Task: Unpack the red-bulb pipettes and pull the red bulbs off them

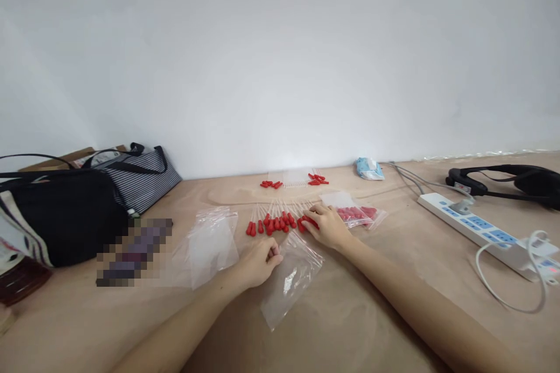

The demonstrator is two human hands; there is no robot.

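Note:
A row of clear droppers with red rubber bulbs lies on the wooden table. My right hand rests at the row's right end, fingers curled onto one red-bulbed dropper. My left hand pinches the top edge of an empty clear plastic bag lying flat in front of the row. More empty clear bags lie to the left. A filled bag of red-bulbed droppers sits just right of my right hand.
Two small heaps of droppers lie by the wall. Black and striped bags stand at the left. A white power strip with cables, a black headset and a blue packet are at the right.

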